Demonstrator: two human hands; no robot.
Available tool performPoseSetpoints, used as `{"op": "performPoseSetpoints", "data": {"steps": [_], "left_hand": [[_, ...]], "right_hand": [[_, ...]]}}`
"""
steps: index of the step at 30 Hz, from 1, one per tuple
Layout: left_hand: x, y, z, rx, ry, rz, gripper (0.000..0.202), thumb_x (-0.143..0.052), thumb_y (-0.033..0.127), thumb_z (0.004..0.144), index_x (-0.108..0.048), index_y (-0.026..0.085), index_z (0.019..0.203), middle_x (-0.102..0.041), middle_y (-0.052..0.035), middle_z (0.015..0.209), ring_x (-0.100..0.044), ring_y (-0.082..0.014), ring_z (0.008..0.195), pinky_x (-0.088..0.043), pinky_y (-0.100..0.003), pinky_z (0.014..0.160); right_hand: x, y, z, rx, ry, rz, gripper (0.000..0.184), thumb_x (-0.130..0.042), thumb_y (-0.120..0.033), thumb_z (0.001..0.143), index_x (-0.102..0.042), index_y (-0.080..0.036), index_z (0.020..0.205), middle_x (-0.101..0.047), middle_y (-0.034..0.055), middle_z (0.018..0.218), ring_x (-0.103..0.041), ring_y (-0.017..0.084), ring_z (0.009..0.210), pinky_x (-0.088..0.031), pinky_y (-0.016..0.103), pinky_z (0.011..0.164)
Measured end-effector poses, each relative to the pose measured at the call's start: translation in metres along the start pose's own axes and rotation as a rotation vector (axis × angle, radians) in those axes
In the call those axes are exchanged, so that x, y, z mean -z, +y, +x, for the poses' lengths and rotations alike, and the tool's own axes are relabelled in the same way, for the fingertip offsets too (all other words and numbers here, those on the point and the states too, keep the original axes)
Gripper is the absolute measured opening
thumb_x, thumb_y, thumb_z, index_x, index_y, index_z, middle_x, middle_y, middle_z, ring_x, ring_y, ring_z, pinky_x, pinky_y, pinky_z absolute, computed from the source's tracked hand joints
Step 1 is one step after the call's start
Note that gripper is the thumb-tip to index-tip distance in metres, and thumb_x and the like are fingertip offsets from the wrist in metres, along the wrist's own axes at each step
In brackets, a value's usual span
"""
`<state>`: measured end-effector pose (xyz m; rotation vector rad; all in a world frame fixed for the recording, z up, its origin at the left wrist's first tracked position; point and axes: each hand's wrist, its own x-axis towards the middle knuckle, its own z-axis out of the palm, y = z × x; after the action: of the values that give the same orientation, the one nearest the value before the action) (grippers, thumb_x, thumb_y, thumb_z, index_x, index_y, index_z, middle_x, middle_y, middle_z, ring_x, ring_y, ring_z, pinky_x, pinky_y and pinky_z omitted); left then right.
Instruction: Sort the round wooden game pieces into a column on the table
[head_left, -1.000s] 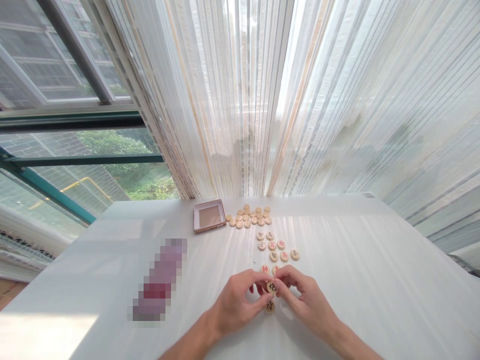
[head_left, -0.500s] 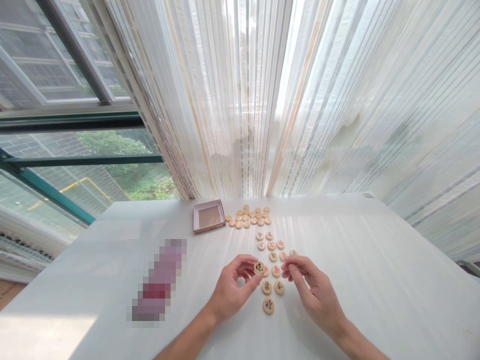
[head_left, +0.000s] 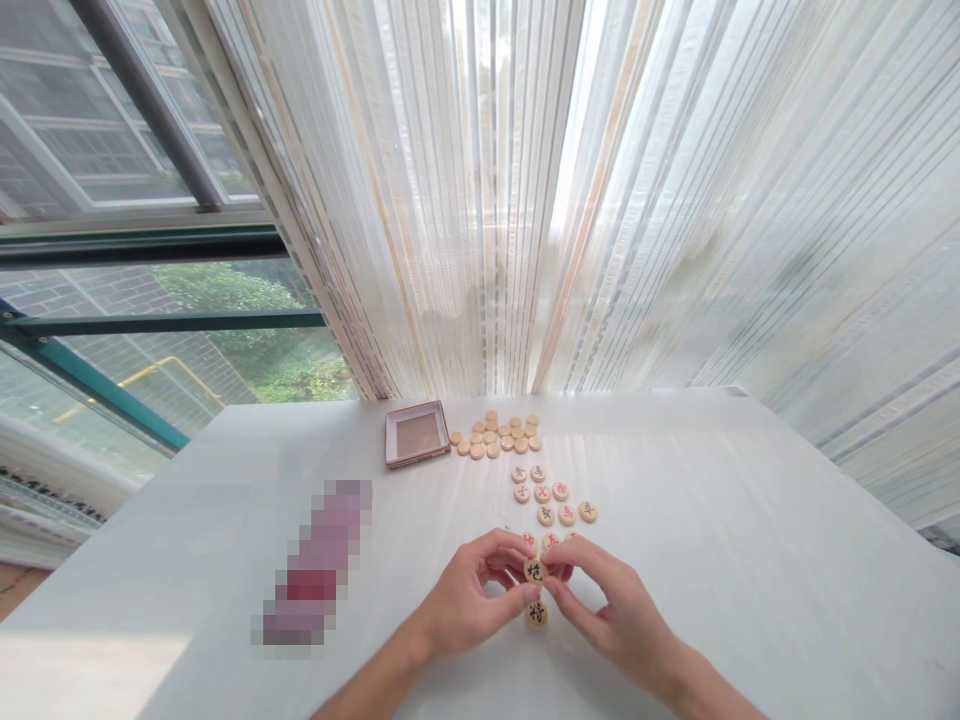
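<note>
My left hand (head_left: 469,600) and my right hand (head_left: 611,610) meet near the table's front, and both pinch one round wooden chess piece (head_left: 534,571) with a black character, held just above the table. Right below it a second black-marked piece (head_left: 537,615) lies flat. Beyond my fingers lie several face-up pieces (head_left: 553,500) with red and black characters. Further back sits a heap of face-down pieces (head_left: 499,434) beside an open square box (head_left: 417,435).
The white table (head_left: 750,540) runs back to sheer striped curtains (head_left: 600,200) and a window (head_left: 150,250) on the left. A blurred pink and red object (head_left: 315,570) lies on the table's left half.
My left hand carried the black-marked piece back toward me, and my right hand closed in on it. Both hands now cover the two pieces that lay exposed half a second ago.
</note>
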<state>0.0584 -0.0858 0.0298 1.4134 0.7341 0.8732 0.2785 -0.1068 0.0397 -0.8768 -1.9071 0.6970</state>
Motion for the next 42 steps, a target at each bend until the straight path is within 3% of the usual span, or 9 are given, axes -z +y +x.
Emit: {"op": "performPoseSetpoints", "data": {"steps": [5, 10, 17, 22, 27, 32, 37, 42], "left_hand": [[0.002, -0.006, 0.001, 0.059, -0.024, -0.122, 0.027, -0.074, 0.035, 0.096, -0.067, 0.016, 0.115, -0.076, -0.0099, 0.099, -0.075, -0.0205, 0.088, -0.058, -0.029, 0.075], [0.0, -0.007, 0.003, 0.085, 0.037, -0.153, 0.027, -0.084, 0.034, 0.088, -0.069, 0.014, 0.097, -0.073, -0.0058, 0.09, -0.071, -0.0158, 0.078, -0.058, -0.025, 0.067], [0.001, -0.011, 0.004, 0.125, 0.073, -0.192, 0.032, -0.094, 0.032, 0.075, -0.07, 0.013, 0.084, -0.074, -0.002, 0.074, -0.069, -0.0124, 0.068, -0.056, -0.023, 0.067], [0.001, -0.007, 0.003, 0.121, 0.051, -0.171, 0.03, -0.092, 0.035, 0.079, -0.072, 0.012, 0.081, -0.078, -0.0059, 0.075, -0.073, -0.016, 0.069, -0.058, -0.026, 0.068], [0.003, 0.001, 0.005, 0.15, 0.04, -0.145, 0.031, -0.084, 0.04, 0.087, -0.074, 0.011, 0.088, -0.08, -0.0088, 0.078, -0.074, -0.0171, 0.069, -0.061, -0.028, 0.069], [0.008, 0.004, 0.006, 0.141, -0.008, -0.137, 0.033, -0.078, 0.042, 0.093, -0.076, 0.011, 0.106, -0.081, -0.0127, 0.096, -0.077, -0.0216, 0.083, -0.063, -0.033, 0.077], [0.009, -0.001, 0.004, 0.158, -0.041, -0.185, 0.035, -0.083, 0.037, 0.089, -0.074, 0.014, 0.115, -0.08, -0.0133, 0.106, -0.077, -0.0227, 0.091, -0.062, -0.034, 0.082], [0.007, -0.006, 0.004, 0.161, -0.035, -0.237, 0.038, -0.088, 0.031, 0.085, -0.071, 0.014, 0.115, -0.081, -0.013, 0.104, -0.078, -0.0224, 0.091, -0.06, -0.032, 0.081]], "right_hand": [[-0.002, 0.001, 0.003, 0.036, 0.025, -0.024, 0.017, -0.059, -0.014, 0.101, -0.064, -0.025, 0.111, -0.072, 0.0029, 0.089, -0.067, 0.018, 0.076, -0.058, 0.03, 0.072], [-0.005, 0.001, 0.0, 0.136, 0.016, -0.072, 0.023, -0.063, -0.011, 0.098, -0.063, -0.024, 0.117, -0.072, 0.0059, 0.098, -0.07, 0.019, 0.084, -0.06, 0.031, 0.079], [-0.006, -0.01, -0.003, 0.206, -0.034, -0.196, 0.025, -0.064, -0.008, 0.098, -0.064, -0.023, 0.117, -0.071, 0.0067, 0.095, -0.068, 0.019, 0.079, -0.059, 0.03, 0.072], [-0.007, -0.013, -0.002, 0.245, -0.037, -0.242, 0.028, -0.064, -0.007, 0.098, -0.062, -0.021, 0.122, -0.072, 0.0072, 0.094, -0.067, 0.02, 0.078, -0.058, 0.031, 0.071], [-0.007, -0.006, -0.002, 0.196, -0.042, -0.203, 0.031, -0.061, -0.009, 0.1, -0.059, -0.023, 0.128, -0.073, 0.0071, 0.098, -0.07, 0.021, 0.085, -0.06, 0.033, 0.077], [-0.005, -0.001, -0.001, 0.122, -0.002, -0.156, 0.026, -0.061, -0.013, 0.101, -0.061, -0.026, 0.124, -0.073, 0.0072, 0.104, -0.073, 0.022, 0.093, -0.061, 0.038, 0.091], [-0.005, 0.001, 0.0, 0.084, 0.018, -0.118, 0.026, -0.059, -0.015, 0.102, -0.063, -0.027, 0.125, -0.073, 0.0083, 0.105, -0.073, 0.023, 0.093, -0.063, 0.035, 0.082], [-0.005, 0.003, 0.0, 0.054, 0.033, -0.099, 0.02, -0.059, -0.019, 0.102, -0.065, -0.025, 0.12, -0.074, 0.0083, 0.1, -0.072, 0.022, 0.089, -0.063, 0.034, 0.079]]}}
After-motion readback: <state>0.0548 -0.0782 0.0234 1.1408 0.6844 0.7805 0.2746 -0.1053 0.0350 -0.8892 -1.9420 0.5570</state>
